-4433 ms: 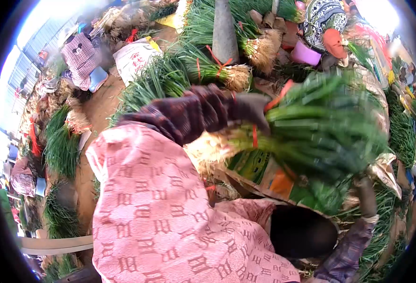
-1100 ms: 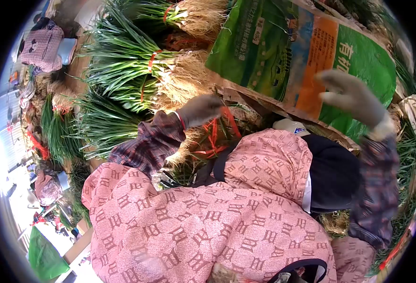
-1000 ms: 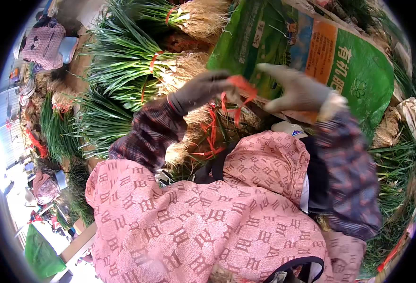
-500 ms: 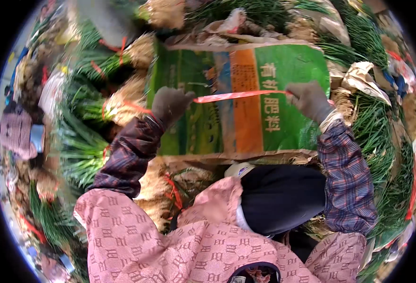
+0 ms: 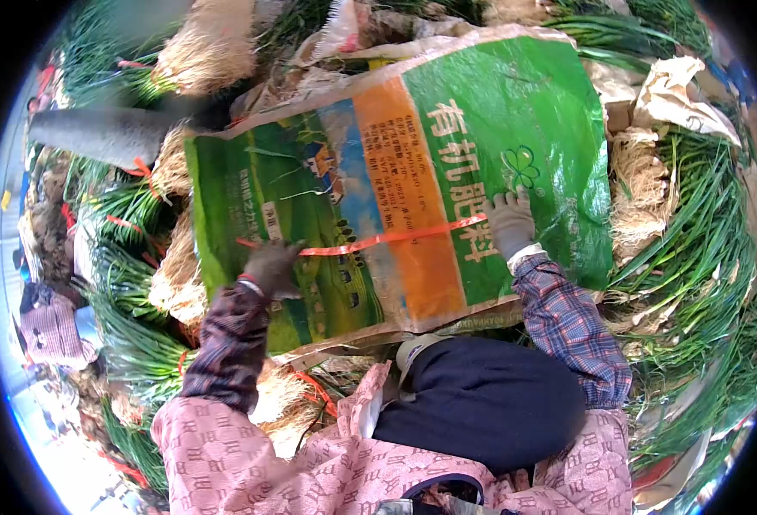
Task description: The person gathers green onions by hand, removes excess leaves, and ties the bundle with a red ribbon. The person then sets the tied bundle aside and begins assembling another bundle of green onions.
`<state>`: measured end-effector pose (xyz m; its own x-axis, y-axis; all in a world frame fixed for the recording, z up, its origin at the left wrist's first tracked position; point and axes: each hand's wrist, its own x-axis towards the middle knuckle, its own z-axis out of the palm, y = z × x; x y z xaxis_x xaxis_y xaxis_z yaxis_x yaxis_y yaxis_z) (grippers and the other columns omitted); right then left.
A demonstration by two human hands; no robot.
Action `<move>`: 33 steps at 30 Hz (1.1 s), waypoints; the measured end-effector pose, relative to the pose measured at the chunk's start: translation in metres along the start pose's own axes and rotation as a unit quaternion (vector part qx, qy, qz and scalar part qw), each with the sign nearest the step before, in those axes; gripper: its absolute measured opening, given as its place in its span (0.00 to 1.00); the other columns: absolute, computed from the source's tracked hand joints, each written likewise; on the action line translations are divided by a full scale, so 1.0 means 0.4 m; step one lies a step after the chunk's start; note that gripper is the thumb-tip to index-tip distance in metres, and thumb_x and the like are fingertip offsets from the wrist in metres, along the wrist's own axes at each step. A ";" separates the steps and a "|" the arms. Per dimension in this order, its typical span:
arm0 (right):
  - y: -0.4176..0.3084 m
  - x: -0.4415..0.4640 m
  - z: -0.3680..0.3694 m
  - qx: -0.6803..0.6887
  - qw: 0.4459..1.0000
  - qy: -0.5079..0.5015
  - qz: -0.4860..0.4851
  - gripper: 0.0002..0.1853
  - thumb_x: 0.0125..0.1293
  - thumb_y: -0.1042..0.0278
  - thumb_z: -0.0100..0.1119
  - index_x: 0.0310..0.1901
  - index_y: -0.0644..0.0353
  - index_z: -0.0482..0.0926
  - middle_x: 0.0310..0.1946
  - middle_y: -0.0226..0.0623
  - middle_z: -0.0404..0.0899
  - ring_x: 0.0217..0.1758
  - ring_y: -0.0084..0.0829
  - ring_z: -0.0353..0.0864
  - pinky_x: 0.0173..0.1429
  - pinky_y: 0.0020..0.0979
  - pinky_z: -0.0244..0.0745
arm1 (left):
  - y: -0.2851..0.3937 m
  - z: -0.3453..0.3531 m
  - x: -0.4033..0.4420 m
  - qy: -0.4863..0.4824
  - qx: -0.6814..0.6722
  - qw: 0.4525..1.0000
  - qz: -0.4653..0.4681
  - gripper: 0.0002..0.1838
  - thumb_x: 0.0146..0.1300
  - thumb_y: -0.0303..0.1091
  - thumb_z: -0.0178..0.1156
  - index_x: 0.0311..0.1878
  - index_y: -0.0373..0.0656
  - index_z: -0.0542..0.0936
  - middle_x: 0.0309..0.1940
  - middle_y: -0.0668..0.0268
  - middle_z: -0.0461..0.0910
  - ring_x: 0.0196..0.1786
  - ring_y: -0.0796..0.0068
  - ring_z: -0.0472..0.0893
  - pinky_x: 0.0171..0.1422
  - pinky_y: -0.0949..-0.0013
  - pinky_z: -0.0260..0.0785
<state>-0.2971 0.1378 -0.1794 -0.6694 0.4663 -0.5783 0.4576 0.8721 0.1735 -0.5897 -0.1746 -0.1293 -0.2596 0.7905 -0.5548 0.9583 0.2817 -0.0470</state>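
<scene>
A green, orange and blue printed sack (image 5: 559, 172) lies flat in front of me. Across it runs a red plastic strip (image 5: 378, 239), stretched out on the sack's surface. My gloved left hand (image 5: 273, 268) rests over the strip near its left end, fingers apart. Toward the right end, my gloved right hand (image 5: 509, 223) is pressed flat on the sack with fingers spread, covering part of the strip. Both palms face down, so what lies under them is hidden.
Tied bundles of green onions (image 5: 138, 206) with pale roots line the left side. More green onions (image 5: 696, 232) lie to the right, beside a crumpled pale sack (image 5: 674, 99). My dark-clad knee (image 5: 481, 399) is at the sack's near edge. A blurred grey shape (image 5: 95, 136) is at upper left.
The red strip, held taut above the sack between my closed hands, is now down on it. Both hands have lowered and opened. The sack appears tilted and nearer in view.
</scene>
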 end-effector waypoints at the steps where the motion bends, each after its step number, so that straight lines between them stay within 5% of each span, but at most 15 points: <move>1: 0.004 0.014 0.049 0.004 0.996 0.085 -0.011 0.25 0.61 0.66 0.54 0.61 0.48 0.67 0.58 0.39 0.68 0.65 0.40 0.65 0.75 0.50 0.44 | 0.002 -0.096 0.011 -0.123 -0.043 0.990 -0.046 0.39 0.39 0.45 0.73 0.59 0.52 0.71 0.44 0.60 0.78 0.47 0.59 0.78 0.50 0.55 0.70; 3: 0.014 0.027 0.111 0.001 0.967 0.254 -0.025 0.23 0.56 0.65 0.58 0.55 0.50 0.72 0.48 0.37 0.73 0.59 0.39 0.69 0.73 0.49 0.47 | -0.034 -0.133 0.065 0.043 -0.091 0.989 -0.112 0.39 0.40 0.43 0.72 0.59 0.49 0.71 0.47 0.57 0.77 0.49 0.60 0.77 0.52 0.57 0.69; 4: 0.016 0.030 0.086 0.005 0.996 0.093 -0.016 0.24 0.61 0.65 0.53 0.60 0.52 0.68 0.57 0.42 0.70 0.66 0.42 0.63 0.75 0.49 0.43 | -0.044 -0.149 0.099 0.132 -0.060 0.983 -0.114 0.40 0.40 0.44 0.72 0.60 0.50 0.70 0.49 0.57 0.76 0.52 0.58 0.76 0.55 0.56 0.68; 6: 0.009 0.083 0.182 0.034 0.997 0.073 0.008 0.26 0.68 0.64 0.42 0.68 0.53 0.60 0.69 0.42 0.58 0.73 0.45 0.53 0.77 0.50 0.37 | -0.050 -0.163 0.211 0.279 0.001 0.957 -0.084 0.43 0.40 0.46 0.72 0.64 0.51 0.67 0.57 0.56 0.72 0.59 0.55 0.71 0.61 0.54 0.64; 7: 0.008 0.014 0.087 -0.062 0.996 0.039 0.050 0.27 0.72 0.61 0.29 0.71 0.55 0.51 0.75 0.41 0.45 0.77 0.44 0.45 0.78 0.49 0.33 | -0.056 -0.137 0.268 0.336 0.023 0.940 -0.051 0.45 0.41 0.47 0.72 0.65 0.51 0.66 0.61 0.56 0.69 0.62 0.53 0.69 0.65 0.53 0.60; 10: 0.056 -0.009 0.093 -0.090 0.993 0.071 0.008 0.34 0.65 0.52 0.43 0.72 0.46 0.47 0.75 0.40 0.42 0.78 0.40 0.42 0.77 0.54 0.29 | -0.187 0.096 0.412 0.174 0.050 0.982 -0.049 0.48 0.48 0.53 0.67 0.71 0.49 0.58 0.72 0.58 0.55 0.71 0.51 0.58 0.73 0.54 0.51; 13: 0.109 -0.159 0.003 0.046 0.994 0.099 -0.010 0.43 0.58 0.51 0.56 0.73 0.43 0.46 0.75 0.40 0.43 0.78 0.40 0.41 0.77 0.55 0.28 | -0.199 0.029 0.415 0.038 0.056 0.994 -0.080 0.39 0.49 0.48 0.65 0.63 0.47 0.62 0.61 0.58 0.59 0.62 0.52 0.62 0.65 0.55 0.54; 19: 0.181 -0.565 -0.002 0.254 0.958 0.103 0.083 0.51 0.49 0.53 0.65 0.73 0.44 0.47 0.74 0.40 0.46 0.76 0.42 0.47 0.77 0.54 0.32 | -0.124 -0.244 0.352 0.057 0.025 0.996 -0.070 0.21 0.50 0.38 0.61 0.47 0.42 0.69 0.40 0.56 0.67 0.43 0.55 0.69 0.47 0.58 0.61; 23: 0.241 -0.821 0.107 0.464 0.886 -0.002 0.005 0.49 0.52 0.47 0.65 0.73 0.49 0.50 0.72 0.47 0.50 0.76 0.46 0.46 0.77 0.46 0.40 | 0.178 -0.493 0.259 0.237 -0.111 0.957 0.127 0.10 0.51 0.32 0.59 0.36 0.39 0.74 0.26 0.55 0.72 0.30 0.56 0.74 0.36 0.60 0.66; 25: 0.260 -0.920 0.156 0.507 0.856 -0.101 0.023 0.48 0.53 0.44 0.66 0.72 0.50 0.54 0.70 0.48 0.56 0.73 0.47 0.54 0.75 0.45 0.49 | 0.422 -0.612 0.146 0.360 -0.200 0.852 0.322 0.05 0.52 0.27 0.58 0.31 0.37 0.75 0.22 0.56 0.73 0.26 0.60 0.75 0.32 0.63 0.67; 30: 0.303 -1.207 0.202 0.482 0.863 -0.094 0.123 0.41 0.56 0.39 0.62 0.66 0.53 0.64 0.60 0.49 0.71 0.62 0.46 0.70 0.63 0.45 0.65 | 0.958 -0.775 -0.104 0.208 -0.186 0.811 0.514 0.04 0.50 0.25 0.60 0.30 0.38 0.76 0.24 0.59 0.75 0.26 0.67 0.76 0.32 0.66 0.68; 33: 0.322 -1.466 0.181 0.488 0.848 0.025 0.204 0.31 0.59 0.42 0.59 0.56 0.57 0.73 0.51 0.46 0.77 0.56 0.40 0.76 0.59 0.39 0.68 | 1.224 -0.780 -0.207 0.019 0.075 0.826 0.559 0.11 0.53 0.32 0.62 0.41 0.43 0.78 0.36 0.60 0.81 0.37 0.64 0.80 0.44 0.67 0.72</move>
<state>0.1966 -0.0340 0.1244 -0.3512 0.7270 -0.5900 0.9074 0.1088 -0.4060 -0.1363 0.0673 0.1527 0.7958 0.5286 -0.2954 0.6054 -0.7029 0.3733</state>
